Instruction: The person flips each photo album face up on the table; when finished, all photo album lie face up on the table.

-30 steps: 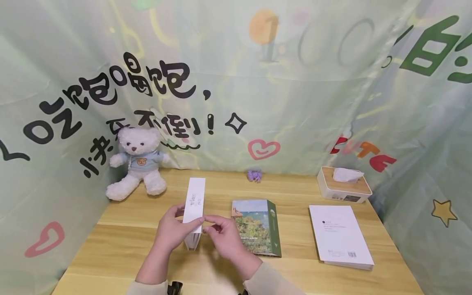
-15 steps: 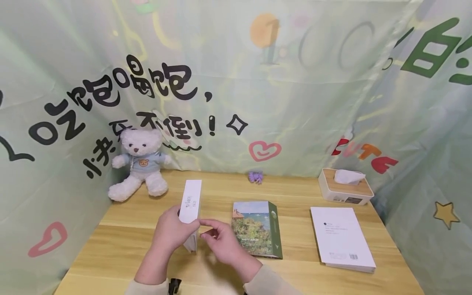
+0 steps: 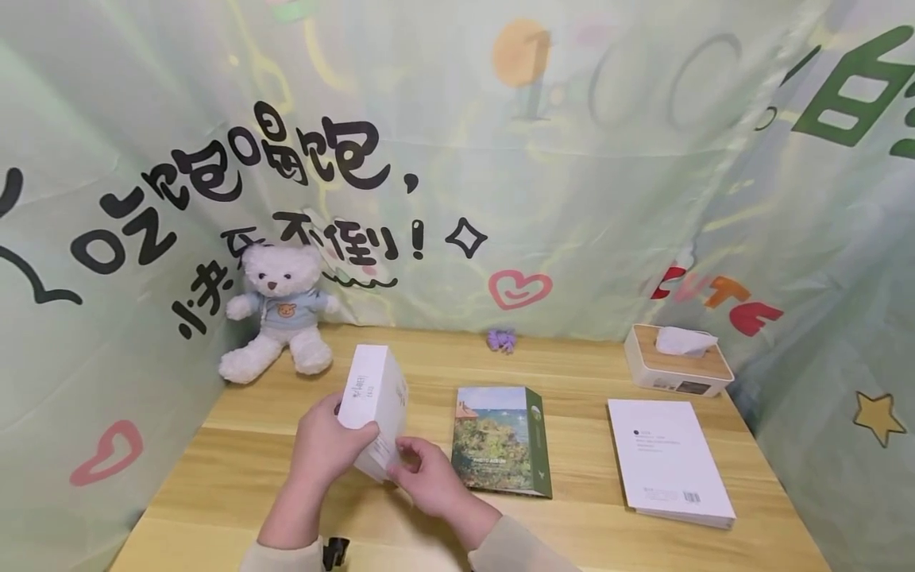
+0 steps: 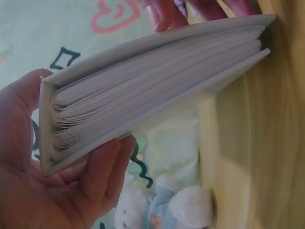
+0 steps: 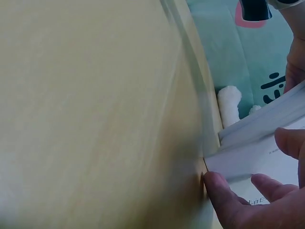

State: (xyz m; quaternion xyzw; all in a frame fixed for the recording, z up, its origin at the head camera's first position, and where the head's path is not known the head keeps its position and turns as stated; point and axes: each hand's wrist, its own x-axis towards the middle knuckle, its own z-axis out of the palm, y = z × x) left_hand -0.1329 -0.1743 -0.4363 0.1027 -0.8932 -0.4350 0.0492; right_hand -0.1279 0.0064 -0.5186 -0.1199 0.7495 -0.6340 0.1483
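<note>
A thick white album (image 3: 361,397) stands raised over the left half of the table, with its narrow spine tilted towards me. My left hand (image 3: 325,441) grips it around the spine, thumb on one side and fingers on the other. In the left wrist view the pages (image 4: 143,90) fan slightly between the two covers, which gape at the far end. My right hand (image 3: 432,477) is at the album's lower right side. Its fingertips (image 5: 217,181) touch the outside of the cover near an edge. A green photo album (image 3: 493,441) with a painted landscape lies right of my hands.
A second white album (image 3: 672,461) lies flat at the right. Behind it stands a tissue box (image 3: 679,361). A white teddy bear (image 3: 282,310) sits at the back left, and a small purple scrunchie-like item (image 3: 502,341) lies near the printed curtain. The wooden table (image 3: 557,540) runs underneath.
The white album has turned, so that its right-hand cover now shows beside the spine. My right hand has shifted lower along its edge. The head view has moved slightly.
</note>
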